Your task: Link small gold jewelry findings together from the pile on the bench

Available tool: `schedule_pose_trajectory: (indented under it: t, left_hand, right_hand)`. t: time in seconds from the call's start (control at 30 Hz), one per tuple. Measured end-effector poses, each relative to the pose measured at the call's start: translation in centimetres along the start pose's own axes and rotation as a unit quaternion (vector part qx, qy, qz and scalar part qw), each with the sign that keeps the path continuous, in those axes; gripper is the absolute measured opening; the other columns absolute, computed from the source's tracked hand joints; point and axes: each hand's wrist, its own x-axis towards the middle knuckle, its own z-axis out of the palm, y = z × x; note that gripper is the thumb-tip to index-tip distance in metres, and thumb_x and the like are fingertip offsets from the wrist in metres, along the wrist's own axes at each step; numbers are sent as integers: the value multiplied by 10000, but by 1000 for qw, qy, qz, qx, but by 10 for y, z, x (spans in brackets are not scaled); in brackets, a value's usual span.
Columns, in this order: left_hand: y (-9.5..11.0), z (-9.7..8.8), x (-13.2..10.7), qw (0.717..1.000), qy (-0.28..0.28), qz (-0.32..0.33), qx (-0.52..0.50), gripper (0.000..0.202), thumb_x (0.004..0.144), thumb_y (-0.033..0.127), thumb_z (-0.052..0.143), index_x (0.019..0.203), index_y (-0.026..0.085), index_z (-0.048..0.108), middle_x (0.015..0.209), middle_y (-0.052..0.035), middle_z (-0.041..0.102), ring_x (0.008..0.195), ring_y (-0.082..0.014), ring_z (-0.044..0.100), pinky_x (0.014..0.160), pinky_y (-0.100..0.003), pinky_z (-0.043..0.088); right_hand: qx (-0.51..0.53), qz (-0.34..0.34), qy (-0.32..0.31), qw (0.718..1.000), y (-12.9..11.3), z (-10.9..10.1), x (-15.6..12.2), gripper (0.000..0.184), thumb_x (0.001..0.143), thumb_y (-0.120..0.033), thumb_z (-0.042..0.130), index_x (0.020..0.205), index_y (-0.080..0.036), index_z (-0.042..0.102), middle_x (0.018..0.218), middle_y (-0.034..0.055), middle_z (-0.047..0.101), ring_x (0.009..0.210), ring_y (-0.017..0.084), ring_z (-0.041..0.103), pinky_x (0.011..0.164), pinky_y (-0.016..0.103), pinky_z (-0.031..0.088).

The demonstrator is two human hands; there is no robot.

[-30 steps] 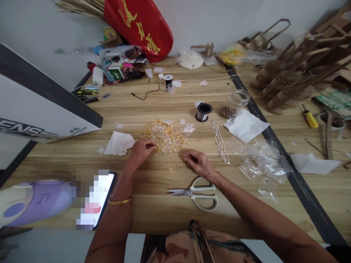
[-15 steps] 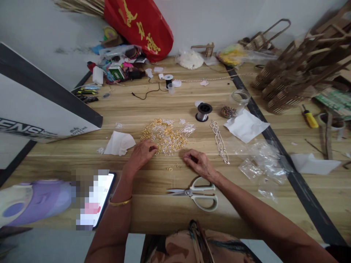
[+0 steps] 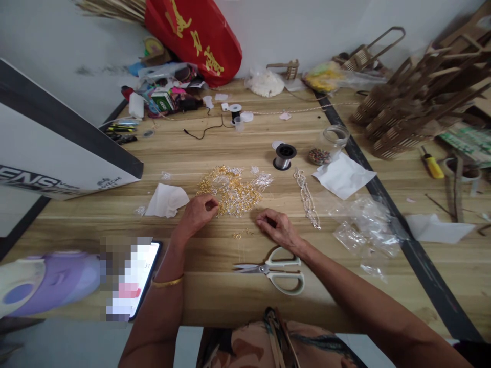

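Note:
A loose pile of small gold and silver jewellery findings [image 3: 233, 191] lies on the wooden table. At its left front edge, my left hand [image 3: 198, 213] is closed, thumb and fingertips together beside the pieces; anything between them is too small to make out. My right hand [image 3: 279, 228] rests on the table to the right, its fingers curled in, and what they may hold is hidden. Between the hands lie a gold ring [image 3: 238, 236] and a few tiny gold bits. Scissors with pale handles [image 3: 286, 283] lie partly open just in front of my right hand.
Behind the pile stands a wire spool [image 3: 284, 158], with a glass jar of beads [image 3: 321, 155] beyond it. A silver chain [image 3: 308, 199], white paper [image 3: 343, 176] and plastic bags [image 3: 370, 225] lie right. A phone [image 3: 143, 278] and a large box [image 3: 65, 148] are left.
My left hand's thumb and fingers have shifted slightly, showing more of the gap inside their curl. My right hand and the things on the table look unmoved.

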Motion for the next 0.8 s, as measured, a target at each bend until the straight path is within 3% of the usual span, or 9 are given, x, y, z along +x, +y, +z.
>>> schedule_pose_trajectory:
  t: [0.3, 0.8]
  left_hand:
    - [-1, -1, 1, 997, 35, -35, -51, 119, 716, 234, 576, 735, 167, 673, 705, -23, 686, 668, -165, 620, 649, -261, 467]
    - [-13, 3, 2, 987, 43, -62, -142, 171, 729, 286, 611, 766, 137, 683, 740, -48, 702, 676, -164, 629, 645, -257, 479]
  right_hand:
    - [-1, -9, 2, 1000, 1, 0, -1, 126, 854, -252, 541, 827, -151, 611, 697, 17, 591, 617, 120, 524, 576, 227, 406]
    - [-2, -13, 3, 1000, 2, 1, -1, 127, 855, -254, 539, 834, -153, 613, 697, 17, 591, 617, 121, 527, 571, 227, 410]
